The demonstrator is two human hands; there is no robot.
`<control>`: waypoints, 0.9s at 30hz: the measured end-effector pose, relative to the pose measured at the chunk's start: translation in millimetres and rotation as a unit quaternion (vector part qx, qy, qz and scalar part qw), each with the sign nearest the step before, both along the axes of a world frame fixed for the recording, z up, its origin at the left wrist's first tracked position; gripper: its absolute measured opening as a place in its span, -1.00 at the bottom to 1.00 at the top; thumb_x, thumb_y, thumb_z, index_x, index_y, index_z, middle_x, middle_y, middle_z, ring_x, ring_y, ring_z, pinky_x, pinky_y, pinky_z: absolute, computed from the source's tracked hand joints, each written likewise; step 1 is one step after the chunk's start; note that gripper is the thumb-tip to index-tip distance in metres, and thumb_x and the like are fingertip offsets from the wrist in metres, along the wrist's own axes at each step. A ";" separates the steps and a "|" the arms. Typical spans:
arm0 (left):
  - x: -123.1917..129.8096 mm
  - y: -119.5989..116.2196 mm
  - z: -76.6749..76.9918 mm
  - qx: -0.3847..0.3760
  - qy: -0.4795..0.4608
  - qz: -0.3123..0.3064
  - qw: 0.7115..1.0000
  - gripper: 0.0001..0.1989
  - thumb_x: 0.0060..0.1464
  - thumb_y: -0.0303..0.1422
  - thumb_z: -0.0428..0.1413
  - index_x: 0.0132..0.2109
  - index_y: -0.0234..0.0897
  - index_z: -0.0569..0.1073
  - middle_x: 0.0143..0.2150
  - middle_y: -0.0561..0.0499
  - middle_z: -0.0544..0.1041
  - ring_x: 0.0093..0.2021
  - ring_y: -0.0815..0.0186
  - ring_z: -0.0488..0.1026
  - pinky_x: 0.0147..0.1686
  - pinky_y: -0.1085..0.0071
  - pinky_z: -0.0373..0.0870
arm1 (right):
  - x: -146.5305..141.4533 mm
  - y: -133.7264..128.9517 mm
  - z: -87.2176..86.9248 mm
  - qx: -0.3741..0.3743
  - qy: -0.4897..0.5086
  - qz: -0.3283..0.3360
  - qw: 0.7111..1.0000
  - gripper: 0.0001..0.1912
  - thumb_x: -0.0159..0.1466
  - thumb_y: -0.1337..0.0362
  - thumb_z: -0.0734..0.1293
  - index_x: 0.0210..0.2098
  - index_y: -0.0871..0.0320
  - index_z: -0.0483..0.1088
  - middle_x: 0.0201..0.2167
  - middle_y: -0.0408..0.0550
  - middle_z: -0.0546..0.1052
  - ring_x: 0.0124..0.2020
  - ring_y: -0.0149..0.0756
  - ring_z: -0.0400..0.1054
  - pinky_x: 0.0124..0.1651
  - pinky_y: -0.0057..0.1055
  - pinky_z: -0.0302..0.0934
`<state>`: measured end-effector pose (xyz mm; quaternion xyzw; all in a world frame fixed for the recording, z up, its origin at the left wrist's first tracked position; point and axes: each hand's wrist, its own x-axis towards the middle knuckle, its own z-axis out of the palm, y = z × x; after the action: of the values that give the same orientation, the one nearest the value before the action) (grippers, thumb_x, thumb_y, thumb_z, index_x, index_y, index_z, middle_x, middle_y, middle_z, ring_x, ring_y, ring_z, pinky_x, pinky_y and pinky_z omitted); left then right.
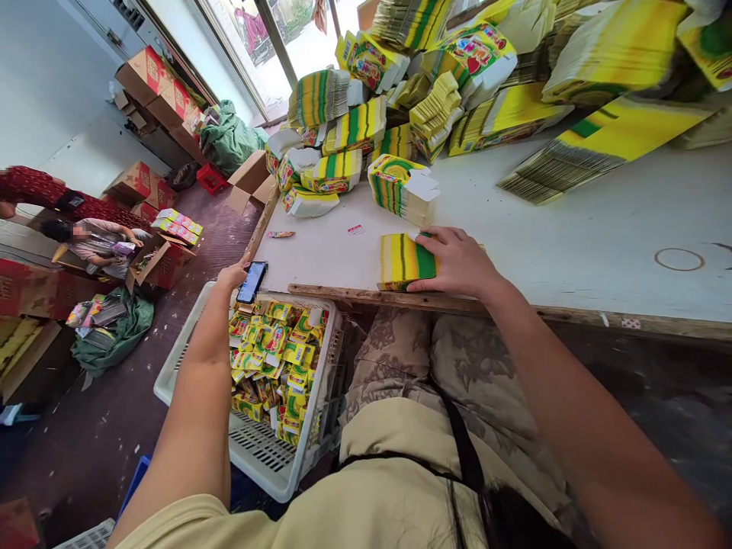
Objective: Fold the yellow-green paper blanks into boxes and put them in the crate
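At the table's left corner, my left hand is closed around a smartphone with a lit screen. My right hand grips a stack of flat yellow-and-green cartons at the table's front edge, thumb on the near side and fingers over the top. Just behind it stands another carton stack with white flaps. Below the phone, a white plastic crate holds many small yellow boxes.
The white table has a wooden front edge. Piles of carton bundles cover its back. A small wrapped packet lies near its left side. Across the floor, two people sit or stand among red cardboard boxes and green sacks.
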<state>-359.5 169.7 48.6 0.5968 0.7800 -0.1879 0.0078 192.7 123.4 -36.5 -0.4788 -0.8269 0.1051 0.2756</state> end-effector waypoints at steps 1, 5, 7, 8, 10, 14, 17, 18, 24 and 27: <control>-0.6 -0.8 0.1 0.002 -0.003 0.005 1.000 -0.11 -0.03 -0.42 0.08 0.46 -0.04 0.03 0.22 0.09 0.51 0.16 0.18 0.50 0.13 0.38 0.36 | 0.1 0.1 -0.2 0.000 0.002 0.002 1.000 0.04 -0.01 -0.44 0.32 0.29 0.03 0.27 0.24 0.20 0.35 0.19 0.30 0.21 0.17 0.20 0.19; -2.8 -3.9 -0.3 0.010 -0.016 0.025 1.000 -0.09 -0.05 -0.45 0.08 0.46 -0.05 0.03 0.23 0.12 0.50 0.18 0.22 0.48 0.14 0.44 0.34 | 0.5 0.4 -1.1 0.002 0.008 0.007 1.000 0.04 -0.01 -0.42 0.35 0.32 -0.02 0.23 0.23 0.17 0.36 0.18 0.31 0.21 0.17 0.21 0.17; -4.1 -4.9 -1.2 0.014 -0.024 0.030 0.999 -0.10 -0.05 -0.47 0.07 0.46 -0.06 0.04 0.23 0.13 0.50 0.18 0.23 0.48 0.14 0.44 0.34 | 0.5 0.5 -1.0 0.002 0.008 0.007 1.000 0.04 -0.01 -0.43 0.34 0.31 -0.01 0.24 0.23 0.17 0.36 0.19 0.30 0.21 0.18 0.20 0.17; -4.6 -5.1 -1.8 0.015 -0.028 0.032 0.999 -0.10 -0.04 -0.47 0.05 0.46 -0.05 0.04 0.23 0.14 0.50 0.19 0.23 0.48 0.14 0.43 0.34 | 0.6 0.5 -0.9 0.000 0.007 0.006 1.000 0.04 -0.01 -0.43 0.33 0.31 0.01 0.25 0.23 0.18 0.36 0.19 0.30 0.21 0.17 0.19 0.18; -5.7 -5.5 -2.7 0.017 -0.038 0.033 0.999 -0.12 -0.02 -0.48 0.02 0.46 0.00 0.02 0.24 0.17 0.48 0.20 0.23 0.47 0.14 0.41 0.35 | 0.7 0.4 -0.4 -0.003 0.004 0.006 1.000 0.05 0.00 -0.44 0.32 0.30 0.04 0.27 0.23 0.20 0.35 0.19 0.30 0.21 0.17 0.18 0.18; -7.2 -7.0 -2.8 0.022 -0.054 0.035 0.998 -0.12 -0.01 -0.50 -0.01 0.47 -0.02 0.00 0.26 0.18 0.47 0.20 0.23 0.46 0.12 0.43 0.36 | 0.7 0.3 -0.3 -0.004 0.001 0.006 1.000 0.06 -0.01 -0.45 0.32 0.30 0.06 0.26 0.24 0.21 0.34 0.20 0.31 0.20 0.18 0.18 0.18; -7.9 -10.4 -2.8 0.030 -0.062 0.039 0.997 -0.11 -0.03 -0.51 -0.01 0.47 -0.05 0.00 0.21 0.15 0.52 0.15 0.22 0.50 0.10 0.42 0.37 | 0.8 0.3 -1.1 0.000 -0.001 0.005 1.000 0.06 0.00 -0.45 0.31 0.31 0.05 0.26 0.24 0.20 0.35 0.20 0.29 0.20 0.18 0.17 0.18; -8.2 -12.0 -3.1 0.032 -0.065 0.039 0.997 -0.11 -0.03 -0.50 -0.01 0.47 -0.05 0.00 0.19 0.15 0.54 0.12 0.22 0.52 0.10 0.41 0.37 | 0.8 0.4 -1.5 0.001 0.000 0.005 1.000 0.06 0.00 -0.45 0.31 0.30 0.04 0.26 0.23 0.20 0.35 0.20 0.29 0.20 0.18 0.17 0.18; -9.2 -20.6 -6.0 0.047 -0.080 0.044 0.995 -0.13 0.02 -0.50 -0.02 0.47 -0.07 -0.03 0.18 0.14 0.54 0.11 0.26 0.52 0.11 0.44 0.35 | 0.9 1.5 -3.0 0.008 0.001 0.006 1.000 0.05 -0.01 -0.45 0.31 0.31 0.02 0.25 0.22 0.18 0.36 0.19 0.29 0.21 0.17 0.17 0.18; -8.3 -22.1 -5.7 0.048 -0.082 0.048 0.994 -0.14 0.03 -0.50 -0.03 0.47 -0.07 -0.03 0.18 0.13 0.54 0.10 0.27 0.52 0.11 0.44 0.35 | 0.9 1.7 -2.8 0.005 -0.002 0.007 1.000 0.06 -0.01 -0.43 0.33 0.31 0.03 0.25 0.23 0.20 0.36 0.19 0.31 0.21 0.16 0.18 0.18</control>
<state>-367.8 147.6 42.9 0.5721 0.8124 -0.1002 0.0515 193.6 125.1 -39.3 -0.4717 -0.8313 0.1023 0.2757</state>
